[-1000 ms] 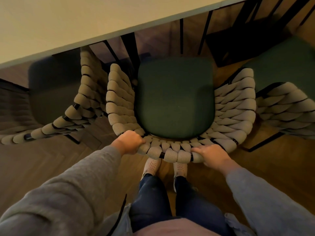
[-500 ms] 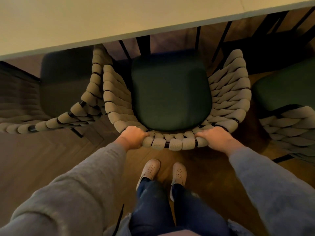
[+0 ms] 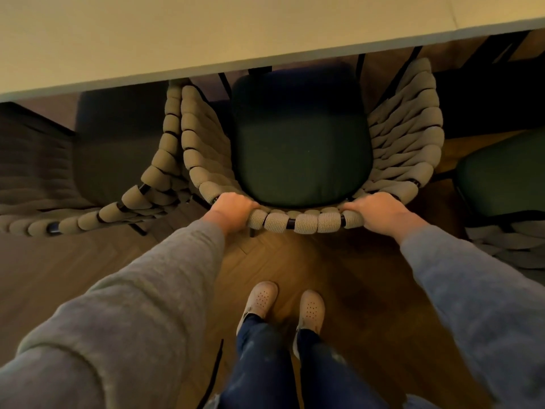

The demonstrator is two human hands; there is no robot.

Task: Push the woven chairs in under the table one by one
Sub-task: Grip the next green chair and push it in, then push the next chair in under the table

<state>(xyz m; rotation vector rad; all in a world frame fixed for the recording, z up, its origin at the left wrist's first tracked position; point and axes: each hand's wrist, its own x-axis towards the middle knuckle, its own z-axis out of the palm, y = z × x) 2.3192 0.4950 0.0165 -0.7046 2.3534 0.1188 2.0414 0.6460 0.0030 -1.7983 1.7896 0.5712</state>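
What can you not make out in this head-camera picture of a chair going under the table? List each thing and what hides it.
All in the head view:
- Front of the middle chair: hidden under the table.
- Fingertips of the left hand and right hand: curled out of sight over the chair's back rail.
- The right chair: cut off by the right edge.
- The left chair: seat in deep shadow, cut off by the left edge.

You have three woven chairs in view: left chair (image 3: 132, 199), middle chair (image 3: 306, 222), right chair (image 3: 507, 246), each carrying one seat cushion (image 3: 300, 149). One table (image 3: 206, 31) lies at the far side. You also count two hands, left hand (image 3: 233, 208) and right hand (image 3: 380, 209), and two shoes (image 3: 261, 299).
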